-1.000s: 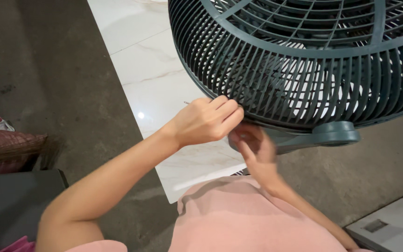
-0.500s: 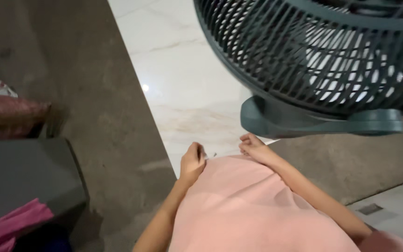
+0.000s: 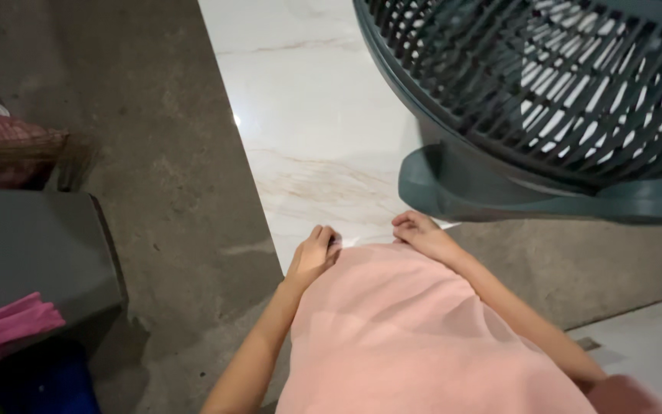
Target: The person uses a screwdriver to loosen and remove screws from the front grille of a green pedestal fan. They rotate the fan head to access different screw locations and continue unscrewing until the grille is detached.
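Observation:
My left hand [image 3: 313, 257] rests against the top edge of my pink shirt [image 3: 415, 337], at the near edge of the white marble tabletop [image 3: 308, 130]. Its fingers are curled, and what they hold, if anything, is hidden. My right hand [image 3: 421, 232] lies a little to the right, fingers curled in, touching the shirt just below the fan's base. The dark teal fan [image 3: 545, 84] stands on the tabletop at the upper right. Its ribbed grille leans over its foot [image 3: 453, 192]. Neither hand touches the fan.
Grey concrete floor [image 3: 170, 199] runs along the left of the tabletop. A dark grey box [image 3: 32, 245] with pink cloth [image 3: 1, 330] on it sits at the lower left. A reddish bundle [image 3: 1, 146] lies behind it. A pale slab [image 3: 653, 337] shows at the lower right.
Both hands have come away from the fan's grille rim and dropped to my shirt at the table edge. The view has tilted down and shifted left.

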